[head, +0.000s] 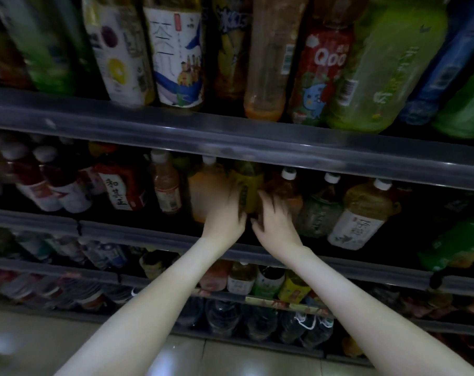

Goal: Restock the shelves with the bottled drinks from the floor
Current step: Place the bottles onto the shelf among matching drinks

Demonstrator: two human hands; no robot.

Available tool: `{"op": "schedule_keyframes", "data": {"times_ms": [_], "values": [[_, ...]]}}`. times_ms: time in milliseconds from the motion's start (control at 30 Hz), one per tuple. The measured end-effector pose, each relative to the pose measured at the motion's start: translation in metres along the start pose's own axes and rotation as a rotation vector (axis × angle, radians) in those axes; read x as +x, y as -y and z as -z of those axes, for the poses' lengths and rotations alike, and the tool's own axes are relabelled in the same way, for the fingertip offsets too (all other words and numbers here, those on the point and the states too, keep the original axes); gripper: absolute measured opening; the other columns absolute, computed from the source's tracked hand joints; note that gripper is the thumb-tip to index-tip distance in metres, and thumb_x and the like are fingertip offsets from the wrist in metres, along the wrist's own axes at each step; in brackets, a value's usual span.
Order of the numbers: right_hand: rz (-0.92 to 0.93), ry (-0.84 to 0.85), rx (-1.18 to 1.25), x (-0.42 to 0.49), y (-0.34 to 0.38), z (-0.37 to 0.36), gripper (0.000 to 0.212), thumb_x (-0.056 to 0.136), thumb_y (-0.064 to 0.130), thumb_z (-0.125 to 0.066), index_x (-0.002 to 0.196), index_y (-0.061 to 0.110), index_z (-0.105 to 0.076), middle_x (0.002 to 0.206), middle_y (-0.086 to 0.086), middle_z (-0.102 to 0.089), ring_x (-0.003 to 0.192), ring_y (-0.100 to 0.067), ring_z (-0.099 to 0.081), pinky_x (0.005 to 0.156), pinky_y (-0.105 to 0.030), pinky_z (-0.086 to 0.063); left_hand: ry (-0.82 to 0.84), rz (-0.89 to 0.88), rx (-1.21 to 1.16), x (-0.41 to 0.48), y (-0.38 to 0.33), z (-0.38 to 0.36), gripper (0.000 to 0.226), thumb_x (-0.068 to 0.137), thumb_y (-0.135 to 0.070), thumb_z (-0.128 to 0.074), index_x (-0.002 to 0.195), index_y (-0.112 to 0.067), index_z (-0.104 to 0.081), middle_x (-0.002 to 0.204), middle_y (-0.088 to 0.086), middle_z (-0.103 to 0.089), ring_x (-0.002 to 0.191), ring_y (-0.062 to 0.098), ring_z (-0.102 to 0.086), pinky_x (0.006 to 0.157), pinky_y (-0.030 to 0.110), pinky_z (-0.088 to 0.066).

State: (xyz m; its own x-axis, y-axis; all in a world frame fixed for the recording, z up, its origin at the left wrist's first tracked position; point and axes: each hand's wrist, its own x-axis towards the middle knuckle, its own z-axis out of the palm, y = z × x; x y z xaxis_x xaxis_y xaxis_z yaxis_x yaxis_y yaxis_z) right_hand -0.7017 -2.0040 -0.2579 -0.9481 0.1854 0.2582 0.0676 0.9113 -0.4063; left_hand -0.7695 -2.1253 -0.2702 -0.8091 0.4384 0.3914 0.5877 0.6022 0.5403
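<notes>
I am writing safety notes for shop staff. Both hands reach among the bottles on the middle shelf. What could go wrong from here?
1. The left hand and right hand are blurred around the yellow bottle, so the grip is unclear and the bottle might slip.
2. The yellow bottle sits tight between the orange bottle and the brown bottle, so pushing it could tip them.
3. The shelf edge hangs low, and a bottle top might knock against it.

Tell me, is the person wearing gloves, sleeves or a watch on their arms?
No. The left forearm and right forearm are bare: no sleeves, watch or bracelet shows. The left hand and right hand wear no gloves; blur hides any rings.
</notes>
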Motion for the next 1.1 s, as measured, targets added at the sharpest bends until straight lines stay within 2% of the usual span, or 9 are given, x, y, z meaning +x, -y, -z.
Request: {"op": "schedule_keyframes", "data": {"times_ms": [100, 233, 300, 400, 567, 800, 933, 1033, 1100], "values": [[0.012, 0.086, 0.193, 0.029, 0.028, -0.019, 0.076, 0.093, 0.023, -0.058, 0.153, 0.020, -0.011, 0.154, -0.007, -0.022, 0.141, -0.026, -0.021, 0.116, -0.037, -0.024, -0.174, 0.032, 0.057, 0.002, 0.033, 0.028, 0.059, 0.079, -0.004, -0.064, 0.134, 0.004, -0.044, 0.135, 0.029, -0.042, 0.124, 0.045, -0.043, 0.103, 0.043, -0.039], [-0.083, 0.147, 0.313, 0.070, 0.058, -0.038, 0.094, 0.088, 0.028, -0.065, 0.153, 0.028, 0.002, 0.159, -0.004, -0.011, 0.145, -0.024, -0.018, 0.117, -0.042, -0.025, 0.088, 0.105, -0.071, 0.007, 0.065, 0.047, 0.084, 0.088, -0.015, -0.062, 0.153, -0.014, -0.009, 0.159, 0.014, -0.007, 0.146, 0.029, -0.010, 0.117, 0.040, -0.024], [-0.172, 0.171, 0.310, 0.085, 0.068, -0.042, 0.097, 0.086, 0.026, -0.069, 0.154, 0.027, 0.002, 0.161, -0.004, -0.006, 0.146, -0.024, -0.016, 0.117, -0.038, -0.025, 0.158, 0.058, -0.104, 0.006, 0.075, 0.053, 0.084, 0.090, -0.008, -0.058, 0.153, -0.017, -0.005, 0.161, 0.005, -0.001, 0.147, 0.022, -0.006, 0.117, 0.030, -0.021], [-0.190, 0.138, 0.251, 0.094, 0.077, -0.044, 0.087, 0.086, 0.022, -0.069, 0.152, 0.026, -0.013, 0.159, -0.005, -0.003, 0.145, -0.027, -0.017, 0.112, -0.036, -0.028, 0.160, 0.071, -0.196, 0.005, 0.084, 0.061, 0.081, 0.090, -0.006, -0.057, 0.154, -0.016, -0.007, 0.160, 0.004, -0.006, 0.146, 0.020, -0.011, 0.110, 0.018, -0.016], [-0.174, 0.147, 0.328, 0.079, 0.079, -0.040, 0.083, 0.081, 0.025, -0.074, 0.145, 0.027, -0.022, 0.152, -0.003, -0.013, 0.136, -0.025, -0.030, 0.099, -0.027, -0.034, 0.068, 0.084, -0.249, 0.006, 0.099, 0.059, 0.087, 0.080, -0.022, -0.073, 0.150, -0.019, -0.021, 0.144, 0.010, -0.021, 0.136, 0.027, -0.025, 0.109, 0.033, -0.031], [-0.003, 0.214, 0.362, 0.042, 0.076, -0.038, 0.079, 0.081, 0.021, -0.076, 0.145, 0.026, -0.030, 0.146, 0.000, -0.028, 0.134, -0.017, -0.033, 0.106, -0.020, -0.030, 0.365, 0.072, -0.297, 0.008, 0.126, 0.065, 0.112, 0.074, -0.035, -0.081, 0.150, -0.035, 0.001, 0.156, 0.005, -0.022, 0.138, 0.019, -0.032, 0.106, 0.029, -0.035], [0.005, 0.148, 0.402, 0.026, 0.081, -0.035, 0.070, 0.082, 0.018, -0.075, 0.142, 0.025, -0.038, 0.145, 0.001, -0.033, 0.131, -0.005, -0.031, 0.105, -0.014, -0.026, 0.350, 0.018, -0.323, 0.001, 0.118, 0.069, 0.093, 0.071, -0.030, -0.084, 0.142, -0.022, -0.026, 0.132, -0.001, -0.051, 0.120, 0.021, -0.054, 0.087, 0.022, -0.042], [0.051, 0.145, 0.391, 0.012, 0.082, -0.026, 0.071, 0.081, 0.019, -0.077, 0.141, 0.026, -0.038, 0.142, 0.004, -0.033, 0.127, 0.003, -0.029, 0.103, -0.007, -0.022, 0.327, -0.007, -0.367, -0.013, 0.106, 0.076, 0.088, 0.070, -0.032, -0.085, 0.138, -0.022, -0.029, 0.126, -0.005, -0.051, 0.116, 0.015, -0.054, 0.085, 0.021, -0.043], [0.083, 0.188, 0.374, 0.002, 0.082, -0.014, 0.077, 0.077, 0.018, -0.079, 0.141, 0.028, -0.036, 0.138, 0.010, -0.028, 0.126, 0.005, -0.026, 0.104, -0.011, -0.024, 0.311, -0.037, -0.360, -0.024, 0.097, 0.080, 0.087, 0.070, -0.034, -0.084, 0.136, -0.023, -0.030, 0.124, -0.006, -0.051, 0.112, 0.013, -0.055, 0.084, 0.022, -0.045]]}}
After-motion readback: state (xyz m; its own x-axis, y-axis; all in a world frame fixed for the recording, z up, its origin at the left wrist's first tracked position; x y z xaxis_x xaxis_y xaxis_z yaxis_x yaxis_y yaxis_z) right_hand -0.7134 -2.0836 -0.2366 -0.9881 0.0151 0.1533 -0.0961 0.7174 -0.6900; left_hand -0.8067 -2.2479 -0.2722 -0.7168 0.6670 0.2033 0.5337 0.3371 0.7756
